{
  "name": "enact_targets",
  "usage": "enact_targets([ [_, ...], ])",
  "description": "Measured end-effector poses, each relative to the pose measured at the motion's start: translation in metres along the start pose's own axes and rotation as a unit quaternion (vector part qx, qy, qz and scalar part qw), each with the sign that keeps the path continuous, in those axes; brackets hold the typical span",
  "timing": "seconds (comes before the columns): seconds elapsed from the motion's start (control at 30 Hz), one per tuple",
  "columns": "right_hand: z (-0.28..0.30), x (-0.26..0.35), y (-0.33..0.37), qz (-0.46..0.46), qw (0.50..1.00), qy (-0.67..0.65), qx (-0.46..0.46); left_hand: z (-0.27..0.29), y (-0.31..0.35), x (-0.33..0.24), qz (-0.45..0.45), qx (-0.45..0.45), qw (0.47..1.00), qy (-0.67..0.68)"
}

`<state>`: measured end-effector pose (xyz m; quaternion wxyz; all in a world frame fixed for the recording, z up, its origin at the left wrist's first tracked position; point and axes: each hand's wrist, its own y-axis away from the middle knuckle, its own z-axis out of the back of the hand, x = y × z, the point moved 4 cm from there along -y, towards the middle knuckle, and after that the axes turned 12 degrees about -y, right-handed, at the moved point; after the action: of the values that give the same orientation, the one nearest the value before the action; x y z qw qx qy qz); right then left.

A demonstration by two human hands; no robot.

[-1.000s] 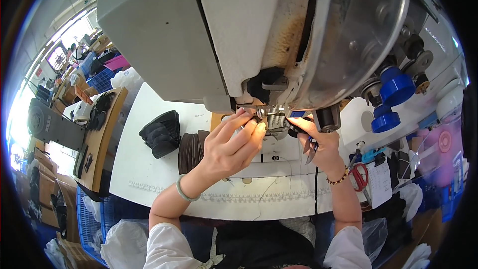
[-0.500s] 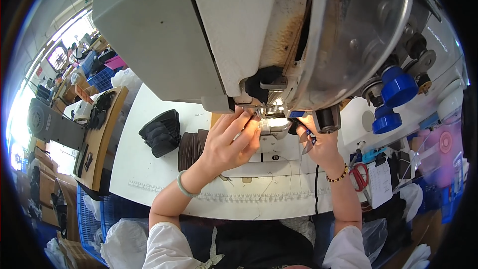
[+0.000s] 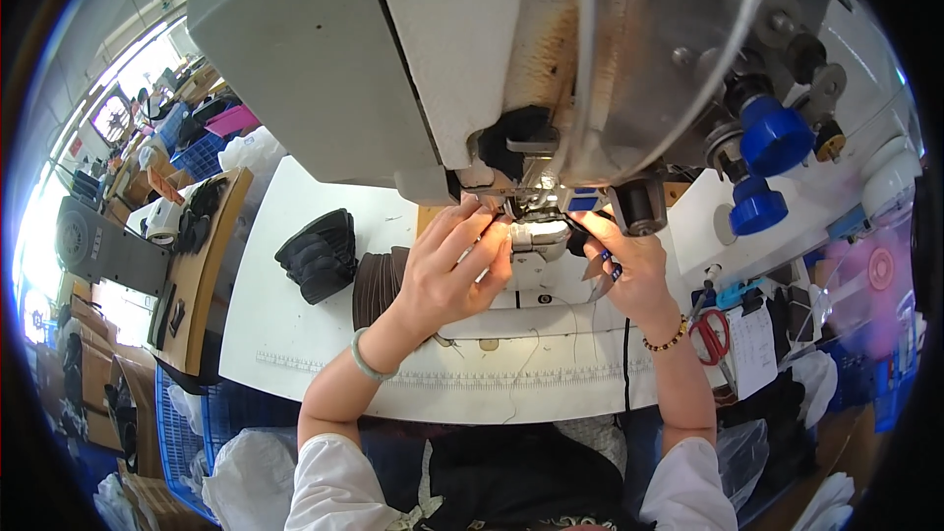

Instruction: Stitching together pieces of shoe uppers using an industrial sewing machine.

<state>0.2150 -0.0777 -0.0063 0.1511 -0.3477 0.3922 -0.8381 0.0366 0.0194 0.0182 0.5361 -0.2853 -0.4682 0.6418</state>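
Both my hands are at the work point of a large grey sewing machine [image 3: 315,79], one on each side of its lit metal arm [image 3: 536,236]. The fingers of my left hand [image 3: 447,261] are bent and pressed at a dark edge beside the presser area; what they hold is mostly hidden. My right hand [image 3: 639,270] keeps a pair of thread snips [image 3: 598,285] in its palm, blades pointing down and left. Its thumb and forefinger also touch a black piece [image 3: 577,239] at the right end of the metal arm.
Left of my left hand lie a brown stack of strips [image 3: 374,290] and several nested black pieces [image 3: 317,256] on the white table [image 3: 285,334]. Red-handled scissors [image 3: 712,336] and a paper sheet [image 3: 752,359] are on the right. Blue knobs [image 3: 777,135] jut out above.
My right hand has shifted slightly up, and the snips' blades hang a little more to the left. The clear guard and blue knobs appear further left in view. My left hand stays nearly in place.
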Motion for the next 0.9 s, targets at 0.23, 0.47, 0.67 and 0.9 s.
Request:
enact_targets([
  [0.23, 0.001, 0.01, -0.002, 0.002, 1.0, 0.013, 0.0, -0.008, 0.008, 0.003, -0.003, 0.017, 1.0, -0.023],
  [0.47, -0.005, 0.022, 0.062, -0.096, 0.993, 0.071, -0.01, -0.015, 0.019, 0.008, 0.033, 0.039, 0.996, -0.075],
  [0.67, -0.013, 0.011, 0.141, -0.287, 0.94, 0.179, 0.045, -0.005, 0.016, 0.017, 0.017, 0.039, 0.995, -0.091],
  [0.9, 0.053, 0.06, 0.174, -0.309, 0.919, 0.233, -0.071, -0.009, 0.018, 0.013, -0.003, 0.047, 0.994, -0.098],
])
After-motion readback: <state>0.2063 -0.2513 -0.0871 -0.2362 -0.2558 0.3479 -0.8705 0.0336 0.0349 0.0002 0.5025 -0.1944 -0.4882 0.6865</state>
